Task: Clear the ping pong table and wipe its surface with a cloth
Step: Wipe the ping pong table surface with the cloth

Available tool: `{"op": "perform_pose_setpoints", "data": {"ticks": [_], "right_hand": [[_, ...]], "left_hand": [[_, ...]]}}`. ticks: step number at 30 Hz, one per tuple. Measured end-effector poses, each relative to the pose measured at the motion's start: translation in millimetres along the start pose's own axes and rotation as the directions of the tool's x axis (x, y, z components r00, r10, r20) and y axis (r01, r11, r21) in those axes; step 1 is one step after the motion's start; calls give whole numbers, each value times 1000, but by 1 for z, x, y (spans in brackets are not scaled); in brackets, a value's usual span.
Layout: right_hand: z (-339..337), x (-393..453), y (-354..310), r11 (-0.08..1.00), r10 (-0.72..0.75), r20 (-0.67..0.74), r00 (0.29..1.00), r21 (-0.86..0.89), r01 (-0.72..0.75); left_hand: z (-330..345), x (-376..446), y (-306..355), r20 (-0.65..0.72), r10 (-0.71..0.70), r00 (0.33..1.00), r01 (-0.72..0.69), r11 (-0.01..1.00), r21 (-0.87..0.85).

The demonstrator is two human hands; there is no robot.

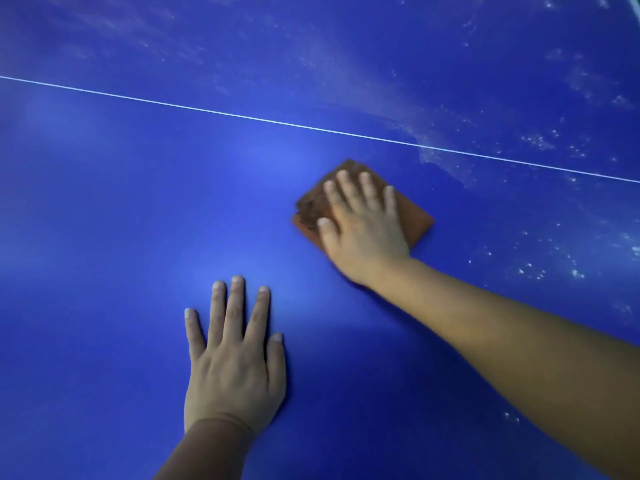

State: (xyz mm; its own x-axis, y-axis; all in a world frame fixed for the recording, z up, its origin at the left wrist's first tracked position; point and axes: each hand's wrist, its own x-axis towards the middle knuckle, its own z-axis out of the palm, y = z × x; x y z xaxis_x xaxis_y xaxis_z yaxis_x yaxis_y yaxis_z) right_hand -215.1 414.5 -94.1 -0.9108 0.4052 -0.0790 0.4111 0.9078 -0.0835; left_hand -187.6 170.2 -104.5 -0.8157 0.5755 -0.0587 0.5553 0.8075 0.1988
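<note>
Your right hand [363, 226], fingers spread, presses the folded brown cloth [417, 220] flat on the blue counter [104, 202]; left hand [235, 358] splayed as brace; dust remains at 2 o'clock.

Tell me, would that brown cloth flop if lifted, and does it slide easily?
The brown cloth looks folded and wrinkled, so it would probably droop. It lies thin and flat under the right hand, likely light, and should glide on the glossy table.
</note>
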Motion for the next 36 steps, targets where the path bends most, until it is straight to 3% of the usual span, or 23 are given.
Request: {"op": "perform_pose_setpoints", "data": {"ticks": [4, 6, 8, 11, 13, 15, 18, 19, 21, 23, 25, 27, 29, 31, 34, 35, 36], "right_hand": [[3, 40, -81, 995, -58, 10, 998, 81, 57], [2, 61, -84, 994, -59, 33, 998, 90, 56], [-1, 72, -48, 998, -7, 42, 999, 63, 4], [-5, 65, 62, 970, 242, -34, 970, -23, -242], [-13, 44, 145, 886, 461, -50, 886, -30, -463], [-25, 21, 202, 752, 659, -7, 752, 31, -659], [-29, 13, 211, 594, 800, 23, 600, 110, -797], [-26, 18, 198, 598, 797, 6, 604, 123, -792], [-18, 28, 152, 710, 703, -64, 708, 95, -697], [-10, 32, 89, 868, 496, -106, 862, 37, -495], [-2, 27, 39, 974, 226, -72, 971, 8, -226], [-5, 23, 43, 998, 67, 4, 998, 14, -67], [-8, 20, 101, 983, 163, -50, 985, -74, -166], [-14, 12, 179, 880, 456, -118, 882, -89, -466], [-30, -10, 251, 546, 836, -22, 548, 118, -829], [-31, -10, 249, 484, 872, 6, 490, 150, -862], [-30, -6, 236, 497, 864, 2, 503, 153, -854]], "left_hand": [[1, 0, -2, -1, 9, 1000, -9, 1000, 3], [2, 0, -2, -1, 10, 1000, -10, 1000, 0], [2, 0, -2, 2, 12, 1000, -12, 1000, 5], [1, -2, -2, -2, 6, 1000, -6, 1000, -3], [1, -2, -2, -5, 6, 1000, -6, 1000, -5], [0, -2, -2, -2, 6, 1000, -6, 1000, -8], [0, -1, -3, -1, 6, 1000, -6, 1000, -3], [0, -1, -3, -3, 9, 1000, -9, 1000, -4], [1, 0, -3, -15, 9, 1000, -9, 1000, -8], [3, 0, -2, -29, 2, 1000, -2, 1000, -23], [3, 0, -2, -44, 0, 999, -1, 1000, -31], [4, 0, -1, -47, 6, 999, -8, 1000, -27], [3, 0, -1, -40, -4, 999, 3, 999, -45], [4, 0, 0, -37, -11, 999, 9, 999, -48], [5, 0, -1, -38, -2, 999, 0, 999, -42], [6, 0, -2, -39, 2, 999, -4, 999, -41], [5, 1, -3, -39, 5, 999, -6, 999, -38]]}}
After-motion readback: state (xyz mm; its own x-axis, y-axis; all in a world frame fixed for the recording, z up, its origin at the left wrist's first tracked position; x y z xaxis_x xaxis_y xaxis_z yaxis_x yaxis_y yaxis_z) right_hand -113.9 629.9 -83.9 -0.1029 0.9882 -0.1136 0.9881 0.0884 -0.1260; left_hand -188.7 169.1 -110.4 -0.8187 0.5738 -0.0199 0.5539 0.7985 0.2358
